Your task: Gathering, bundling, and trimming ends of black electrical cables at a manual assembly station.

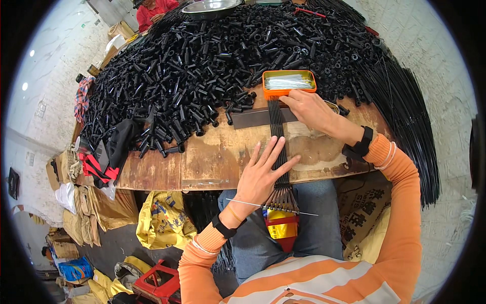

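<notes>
A flat row of thin black rods (278, 119) runs from the table toward my lap, its near ends fanned out past the table edge. My left hand (259, 175) lies flat on the row with its fingers spread. Across the near ends passes a thin whitish wire (306, 214). At the far ends, my right hand (314, 114) has its thumb and fingers pinched together beside the rods; what is between the fingertips is hidden. Just beyond it stands an orange box (272, 93) holding many thin white sticks. Under the rods lies a dark flat bar (247, 119).
Black tubular parts (187, 76) heap over the wooden table (202, 157). Long black rods (405, 116) hang over its right side. A metal bowl (210, 7) sits on the heap. At left are a yellow bag (164, 218) and red stool (161, 278). A person in red (152, 14) is at far left.
</notes>
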The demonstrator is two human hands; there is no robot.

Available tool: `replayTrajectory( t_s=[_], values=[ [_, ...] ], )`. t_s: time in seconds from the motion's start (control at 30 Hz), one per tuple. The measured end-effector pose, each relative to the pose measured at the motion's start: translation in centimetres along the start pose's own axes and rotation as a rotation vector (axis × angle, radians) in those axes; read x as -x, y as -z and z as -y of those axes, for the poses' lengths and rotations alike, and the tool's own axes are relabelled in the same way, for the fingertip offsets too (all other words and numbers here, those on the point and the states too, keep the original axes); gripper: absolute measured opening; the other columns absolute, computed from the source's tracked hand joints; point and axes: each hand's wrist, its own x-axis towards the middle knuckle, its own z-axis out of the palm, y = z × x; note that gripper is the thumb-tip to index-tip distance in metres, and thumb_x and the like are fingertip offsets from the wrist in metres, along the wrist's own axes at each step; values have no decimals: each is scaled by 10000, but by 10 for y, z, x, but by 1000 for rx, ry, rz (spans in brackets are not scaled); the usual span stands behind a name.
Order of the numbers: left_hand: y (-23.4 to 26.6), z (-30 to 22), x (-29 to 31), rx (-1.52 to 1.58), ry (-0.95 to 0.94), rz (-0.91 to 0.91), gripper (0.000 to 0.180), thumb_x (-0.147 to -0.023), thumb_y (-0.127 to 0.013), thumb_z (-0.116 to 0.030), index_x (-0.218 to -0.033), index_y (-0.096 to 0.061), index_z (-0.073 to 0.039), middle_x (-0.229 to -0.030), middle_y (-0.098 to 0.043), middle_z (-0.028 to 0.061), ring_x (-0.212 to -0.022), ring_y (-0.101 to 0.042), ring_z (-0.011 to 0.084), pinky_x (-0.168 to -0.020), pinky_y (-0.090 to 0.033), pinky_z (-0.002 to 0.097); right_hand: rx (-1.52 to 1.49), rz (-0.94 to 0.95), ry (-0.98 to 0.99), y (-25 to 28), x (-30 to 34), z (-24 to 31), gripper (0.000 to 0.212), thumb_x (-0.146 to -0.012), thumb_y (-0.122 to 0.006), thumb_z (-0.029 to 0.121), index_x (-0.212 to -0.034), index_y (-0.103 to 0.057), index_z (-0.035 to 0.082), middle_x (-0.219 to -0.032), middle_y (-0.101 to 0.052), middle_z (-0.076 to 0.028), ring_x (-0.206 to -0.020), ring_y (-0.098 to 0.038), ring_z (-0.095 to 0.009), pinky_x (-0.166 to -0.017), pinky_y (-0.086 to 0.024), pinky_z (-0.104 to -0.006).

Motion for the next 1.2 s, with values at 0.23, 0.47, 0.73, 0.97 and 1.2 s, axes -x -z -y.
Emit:
replayTrajectory(
  t_s=[0.23,0.47,0.73,0.97,1.2],
  values=[
    [2,0,0,61,12,-12,705,-798,-631,-331,-1466,-408,-325,-1579,-242,139,-1472,-210,306,-1173,-203,494,21,1,-8,0,5,-3,325,-822,-608,-2,-1147,-605,-25,-915,-593,-125,-846,-632,-301,-706,-541,-390],
    [-1,1,1,36,-3,-26,681,-847,-555,-571,-1462,-414,-316,-1573,-248,147,-1467,-214,313,-1171,-198,497,-8,-26,54,-6,-3,-7,314,-813,-618,1,-1127,-609,-9,-917,-597,-135,-861,-628,-308,-738,-526,-391],
    [0,1,1,48,-12,-28,689,-852,-549,-587,-1461,-418,-292,-1567,-253,159,-1464,-215,323,-1171,-197,504,-183,-67,-1,-10,-15,-4,201,-825,-614,13,-1025,-596,-6,-928,-603,-141,-868,-620,-337,-749,-519,-409],
    [9,-2,1,51,-11,-11,733,-820,-619,-555,-1468,-403,-288,-1567,-245,168,-1461,-218,332,-1172,-203,503,118,-42,-59,9,5,-8,98,-796,-568,20,-894,-568,19,-883,-567,-122,-853,-625,-311,-695,-535,-406],
    [16,-4,1,192,16,-36,763,-745,-596,-37,-1450,-422,-272,-1569,-256,144,-1458,-238,312,-1171,-223,490,1,-117,91,3,-9,-14,156,-805,-568,16,-956,-600,43,-836,-599,-123,-829,-623,-294,-699,-522,-399]
  ],
)
